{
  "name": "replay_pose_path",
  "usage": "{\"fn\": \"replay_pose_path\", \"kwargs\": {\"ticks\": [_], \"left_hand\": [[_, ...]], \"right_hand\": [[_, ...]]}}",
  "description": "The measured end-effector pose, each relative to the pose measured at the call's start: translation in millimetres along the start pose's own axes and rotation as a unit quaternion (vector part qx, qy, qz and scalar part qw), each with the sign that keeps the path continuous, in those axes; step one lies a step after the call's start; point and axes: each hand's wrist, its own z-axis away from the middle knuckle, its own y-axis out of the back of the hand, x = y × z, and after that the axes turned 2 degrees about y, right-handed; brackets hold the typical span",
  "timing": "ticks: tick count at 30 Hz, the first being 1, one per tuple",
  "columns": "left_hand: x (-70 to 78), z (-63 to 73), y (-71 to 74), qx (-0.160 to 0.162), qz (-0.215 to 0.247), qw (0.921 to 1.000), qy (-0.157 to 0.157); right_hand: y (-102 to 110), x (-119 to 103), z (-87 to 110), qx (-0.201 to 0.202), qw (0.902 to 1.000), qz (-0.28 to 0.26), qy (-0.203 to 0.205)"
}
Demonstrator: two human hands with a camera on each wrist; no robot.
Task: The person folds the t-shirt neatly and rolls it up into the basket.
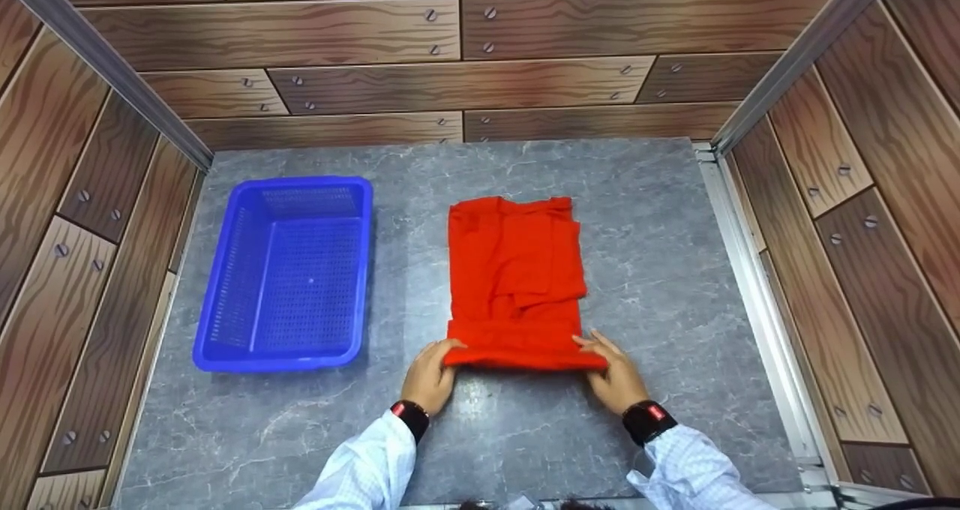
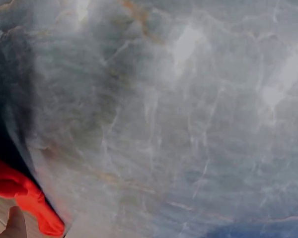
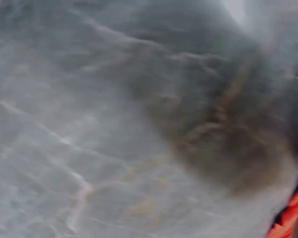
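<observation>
A red folded garment (image 1: 517, 270) lies on the grey marbled table, with layered panels on top and its near end turned up into a band. At the near left corner my left hand (image 1: 431, 377) pinches the fold, thumb below and fingers over it. My right hand (image 1: 616, 375) grips the near right corner the same way. In the left wrist view, a bit of red fabric (image 2: 37, 206) shows at the lower left beside fingertips. The right wrist view has only a sliver of red fabric (image 3: 293, 218) and one fingertip at the lower right.
A blue plastic basket (image 1: 311, 289) with perforated walls stands left of the garment, nothing in it. Wood-plank-patterned walls (image 1: 360, 30) enclose the grey table (image 1: 652, 255) at the back and both sides. A metal rail (image 1: 765, 315) runs along the right edge.
</observation>
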Motion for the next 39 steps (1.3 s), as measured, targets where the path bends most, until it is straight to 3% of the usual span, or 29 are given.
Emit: {"fn": "replay_pose_path", "kwargs": {"ticks": [5, 10, 18, 21, 25, 27, 30, 34, 39], "left_hand": [[4.9, -6.5, 2.7, 0.024, 0.013, 0.9996, 0.004], [11.0, -19.8, 1.1, 0.023, 0.044, 0.9972, 0.055], [13.3, -54.5, -8.9, 0.039, 0.083, 0.9864, 0.136], [11.4, -62.4, -14.0, 0.046, 0.112, 0.9754, 0.184], [7.5, -64.2, -20.7, 0.033, 0.193, 0.9473, 0.253], [4.7, -61.6, -23.5, 0.024, 0.209, 0.9404, 0.267], [-0.3, -57.4, -26.1, 0.022, 0.191, 0.9481, 0.253], [-5.4, -56.9, -27.4, 0.048, 0.158, 0.9584, 0.233], [-3.9, -58.8, -28.1, 0.059, 0.089, 0.9666, 0.233]], "right_hand": [[1.1, -13.2, -7.1, 0.030, 0.9993, 0.009, -0.018], [-3.5, -18.2, -18.6, 0.062, 0.9973, -0.003, -0.040], [-15.0, -18.3, -41.9, 0.086, 0.9839, -0.070, -0.140], [-21.1, -15.9, -48.5, 0.095, 0.9814, -0.066, -0.153], [-28.9, -12.2, -56.6, 0.095, 0.9792, -0.062, -0.169], [-31.4, -11.6, -59.7, 0.086, 0.9778, -0.061, -0.181], [-32.3, -11.5, -63.7, 0.076, 0.9727, -0.055, -0.212], [-31.7, -7.8, -68.8, 0.070, 0.9652, -0.034, -0.250], [-33.3, -2.3, -74.6, 0.061, 0.9617, 0.003, -0.267]]}}
